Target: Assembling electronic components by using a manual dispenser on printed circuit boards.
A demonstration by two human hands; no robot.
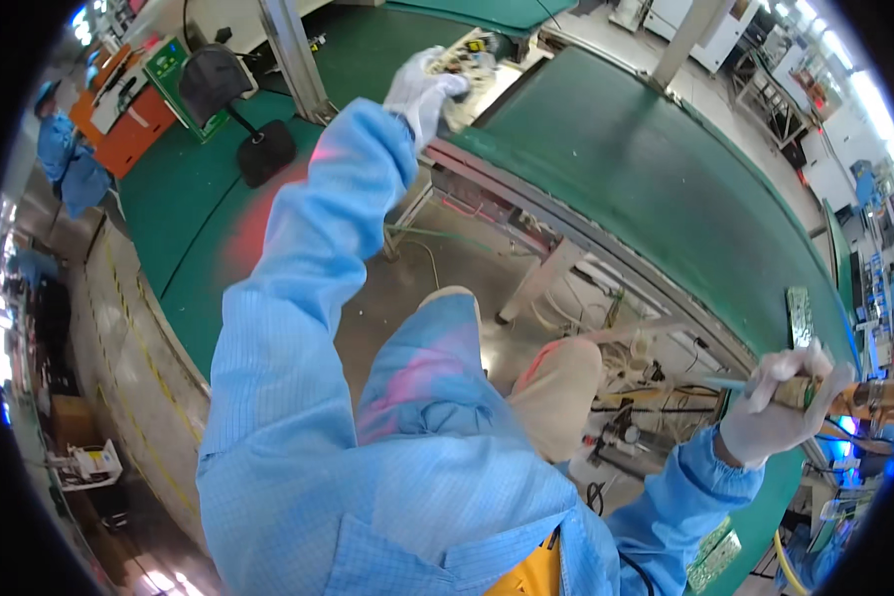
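Observation:
My left hand [422, 94], in a white glove, stretches far forward to a pale tray [489, 87] that holds small dark and light parts. Its fingers bend down at the tray's near left side; what lies under them is hidden. At the right, my white-gloved right hand [777, 405] is curled above the green belt's edge, around something small that I cannot make out. A tan shape with a darker band [869, 397] extends to the right of this hand. Just beyond it, a green circuit board [799, 318] lies on the green belt [626, 149].
A metal rail [606, 258] runs along the belt's near side, with cables and hoses [626, 363] below. More green boards [713, 556] lie at the lower right. A black chair [238, 99] stands to the left, and a person in blue [70, 159] is farther off.

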